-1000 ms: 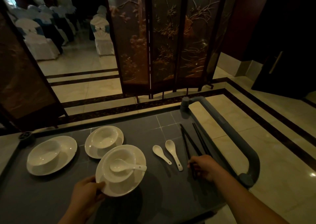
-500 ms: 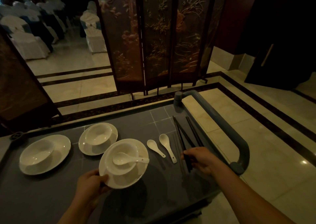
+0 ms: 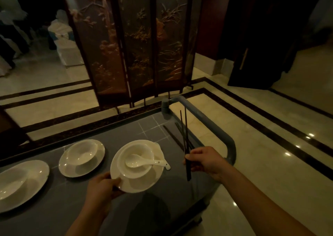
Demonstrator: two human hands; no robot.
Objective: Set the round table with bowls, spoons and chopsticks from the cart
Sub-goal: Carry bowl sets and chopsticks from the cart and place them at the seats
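Over the near right corner of the cart (image 3: 72,208), both hands carry one place setting. The left hand (image 3: 100,187) grips the near rim of a plate (image 3: 137,181). A bowl (image 3: 142,148) sits on the plate, and a spoon (image 3: 142,162) lies in the bowl with its handle over the right rim. The plate appears raised off the cart top, with a shadow beneath it. The right hand (image 3: 205,161) pinches a pair of chopsticks (image 3: 185,127) low down, their tips pointing up and away, beside the plate but apart from it.

Carrying this well likely means keeping the plate level, since a one-handed rim grip leaves the bowl free to slide. The chopsticks are best kept pinched together and clear of the bowl.

A handle (image 3: 212,125) runs along the right edge, just beyond the right hand. Spare chopsticks (image 3: 171,136) lie by that edge, and a second spoon (image 3: 168,167) peeks from behind the plate. Two more sets (image 3: 82,157) stand toward the left edge. A screen (image 3: 137,46) blocks the far side. Open floor (image 3: 252,145) lies to the right. No round table is in view.
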